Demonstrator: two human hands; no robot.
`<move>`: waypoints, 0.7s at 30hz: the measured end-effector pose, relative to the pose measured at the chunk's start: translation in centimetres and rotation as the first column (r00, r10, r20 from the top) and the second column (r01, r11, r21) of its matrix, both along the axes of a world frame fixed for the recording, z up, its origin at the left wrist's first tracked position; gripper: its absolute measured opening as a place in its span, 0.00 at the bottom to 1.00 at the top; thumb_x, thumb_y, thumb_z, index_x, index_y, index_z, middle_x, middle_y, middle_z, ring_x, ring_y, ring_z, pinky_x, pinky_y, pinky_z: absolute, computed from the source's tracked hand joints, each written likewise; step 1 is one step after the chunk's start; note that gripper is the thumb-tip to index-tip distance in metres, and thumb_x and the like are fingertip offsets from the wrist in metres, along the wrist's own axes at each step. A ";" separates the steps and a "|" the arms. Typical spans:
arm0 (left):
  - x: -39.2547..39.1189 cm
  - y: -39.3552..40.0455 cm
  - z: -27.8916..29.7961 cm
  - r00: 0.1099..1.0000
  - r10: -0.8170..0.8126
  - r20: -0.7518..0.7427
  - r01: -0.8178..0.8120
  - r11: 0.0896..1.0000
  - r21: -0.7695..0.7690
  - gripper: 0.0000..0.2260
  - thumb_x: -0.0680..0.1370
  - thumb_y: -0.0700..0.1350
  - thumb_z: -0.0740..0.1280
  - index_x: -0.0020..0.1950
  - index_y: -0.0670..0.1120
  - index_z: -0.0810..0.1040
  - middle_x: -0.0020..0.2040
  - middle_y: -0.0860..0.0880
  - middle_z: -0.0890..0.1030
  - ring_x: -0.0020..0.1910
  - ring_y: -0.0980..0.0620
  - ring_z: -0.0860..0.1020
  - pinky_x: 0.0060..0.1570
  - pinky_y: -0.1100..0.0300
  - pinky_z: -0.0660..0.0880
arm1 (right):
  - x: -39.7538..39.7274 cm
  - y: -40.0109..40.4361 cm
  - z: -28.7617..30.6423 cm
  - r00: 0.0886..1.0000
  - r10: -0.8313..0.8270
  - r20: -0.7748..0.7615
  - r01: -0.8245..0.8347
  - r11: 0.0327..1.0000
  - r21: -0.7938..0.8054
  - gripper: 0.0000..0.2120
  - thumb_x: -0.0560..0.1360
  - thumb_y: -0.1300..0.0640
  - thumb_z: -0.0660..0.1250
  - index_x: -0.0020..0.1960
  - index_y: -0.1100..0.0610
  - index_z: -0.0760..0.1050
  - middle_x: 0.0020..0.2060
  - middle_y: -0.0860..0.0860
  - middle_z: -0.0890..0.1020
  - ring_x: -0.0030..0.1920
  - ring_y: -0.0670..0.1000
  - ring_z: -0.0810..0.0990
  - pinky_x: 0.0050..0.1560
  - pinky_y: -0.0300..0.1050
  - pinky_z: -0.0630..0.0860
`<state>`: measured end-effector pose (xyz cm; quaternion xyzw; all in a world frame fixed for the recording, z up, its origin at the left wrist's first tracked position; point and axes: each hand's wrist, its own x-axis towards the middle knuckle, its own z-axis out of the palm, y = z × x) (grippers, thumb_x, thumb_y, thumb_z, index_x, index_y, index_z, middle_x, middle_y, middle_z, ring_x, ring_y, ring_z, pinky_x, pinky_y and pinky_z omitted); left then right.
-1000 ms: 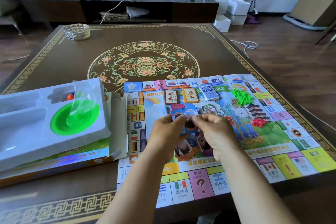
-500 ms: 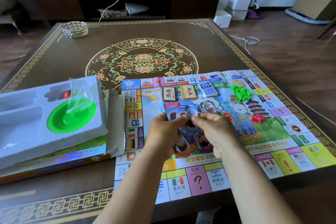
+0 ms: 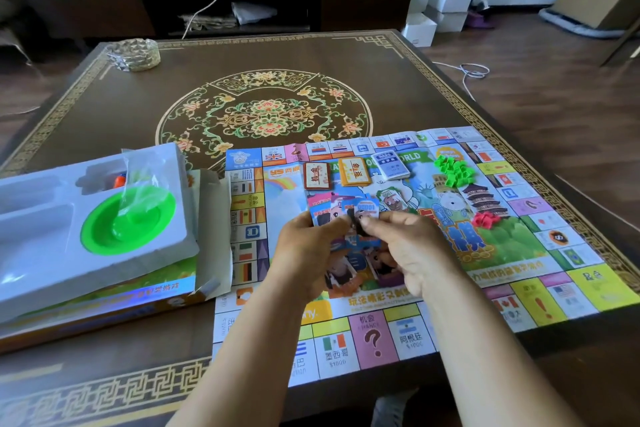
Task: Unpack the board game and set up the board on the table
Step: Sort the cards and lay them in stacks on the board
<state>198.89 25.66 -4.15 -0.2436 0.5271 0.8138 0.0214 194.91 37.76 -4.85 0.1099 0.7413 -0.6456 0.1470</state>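
Note:
The colourful game board (image 3: pixel 561 274) lies unfolded on the dark table's near right part. On it sit a red-brown card deck (image 3: pixel 317 175), a yellow deck (image 3: pixel 355 171), a blue-white deck (image 3: pixel 390 165), a heap of green houses (image 3: pixel 455 170) and a few red pieces (image 3: pixel 486 218). Above the board's middle, my left hand (image 3: pixel 308 253) grips a fan of play-money notes (image 3: pixel 341 210). My right hand (image 3: pixel 412 250) pinches the front note of that fan. More notes (image 3: pixel 356 260) lie on the board under my hands.
The game box (image 3: pixel 104 305) lies at the near left with its white plastic insert tray (image 3: pixel 41 253) on top, holding a green bowl (image 3: pixel 128 222) and a clear bag. A glass ashtray (image 3: pixel 134 53) stands at the far left corner. Behind the table runs a dark TV cabinet (image 3: pixel 242 7).
Both hands stay together over the board, fingers working the money notes; the fan has spread a little. The view shifted slightly downward.

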 end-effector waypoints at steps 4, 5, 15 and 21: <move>-0.1 0.1 -0.1 1.000 0.016 0.009 -0.016 1.000 -0.010 0.05 0.75 0.35 0.68 0.45 0.44 0.79 0.37 0.48 0.84 0.36 0.52 0.82 0.30 0.63 0.75 | 0.0 -0.2 -0.3 0.999 0.025 0.042 -0.024 0.999 -0.038 0.06 0.68 0.55 0.75 0.40 0.54 0.80 0.42 0.56 0.85 0.49 0.59 0.82 0.56 0.58 0.77; -0.1 0.1 -0.1 1.000 0.014 0.007 -0.014 1.000 -0.010 0.05 0.75 0.34 0.68 0.45 0.44 0.79 0.38 0.48 0.84 0.35 0.52 0.82 0.30 0.64 0.75 | 0.1 -0.2 -0.3 0.998 0.026 0.050 -0.023 0.999 -0.049 0.06 0.68 0.54 0.75 0.40 0.54 0.80 0.42 0.56 0.85 0.50 0.59 0.82 0.56 0.60 0.77; 0.0 0.2 -0.1 1.000 -0.025 0.014 0.026 0.999 -0.041 0.05 0.76 0.35 0.67 0.43 0.43 0.77 0.37 0.48 0.82 0.34 0.53 0.82 0.34 0.62 0.77 | 0.1 -0.3 -0.3 1.000 -0.002 -0.007 0.002 0.999 -0.046 0.05 0.68 0.55 0.76 0.38 0.54 0.81 0.40 0.54 0.85 0.49 0.56 0.83 0.55 0.54 0.78; -0.2 0.1 -0.4 1.000 0.009 0.015 -0.008 0.998 -0.057 0.03 0.75 0.37 0.69 0.45 0.43 0.78 0.39 0.47 0.82 0.36 0.52 0.81 0.31 0.63 0.76 | 0.3 -0.1 0.2 1.000 0.021 0.014 -0.020 0.998 -0.067 0.04 0.69 0.56 0.74 0.40 0.54 0.80 0.39 0.51 0.84 0.40 0.51 0.82 0.36 0.44 0.76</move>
